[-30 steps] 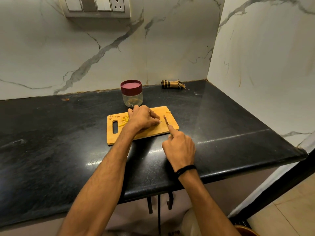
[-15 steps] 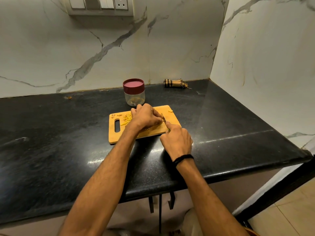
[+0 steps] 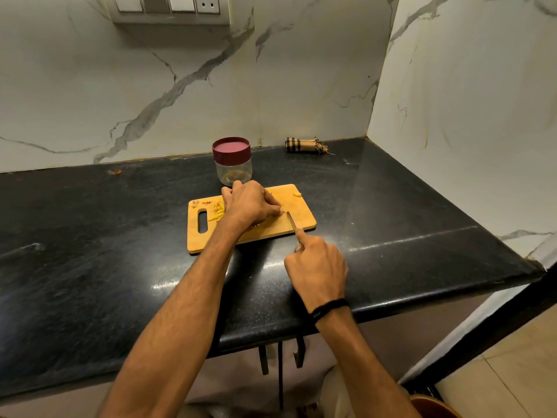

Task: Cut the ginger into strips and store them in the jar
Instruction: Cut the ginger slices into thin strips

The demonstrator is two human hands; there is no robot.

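A wooden cutting board (image 3: 301,212) lies on the black counter. My left hand (image 3: 250,203) rests on it with fingers curled, pinching a small piece of ginger at the fingertips; the piece is mostly hidden. My right hand (image 3: 316,267) grips a knife (image 3: 291,221), index finger stretched along its back, with the blade on the board just right of my left fingertips. Cut ginger strips (image 3: 218,212) lie in a pile on the board's left part. A clear jar (image 3: 232,164) with a dark red lid stands behind the board, a few strips inside.
A rolled checked cloth (image 3: 306,145) lies at the back by the wall. Marble walls close the back and right sides. A switch panel (image 3: 170,7) hangs above. The counter's front edge (image 3: 391,306) runs close below my right wrist.
My right hand has drawn the knife back toward me, away from the left fingertips. My left hand stays in place on the board.
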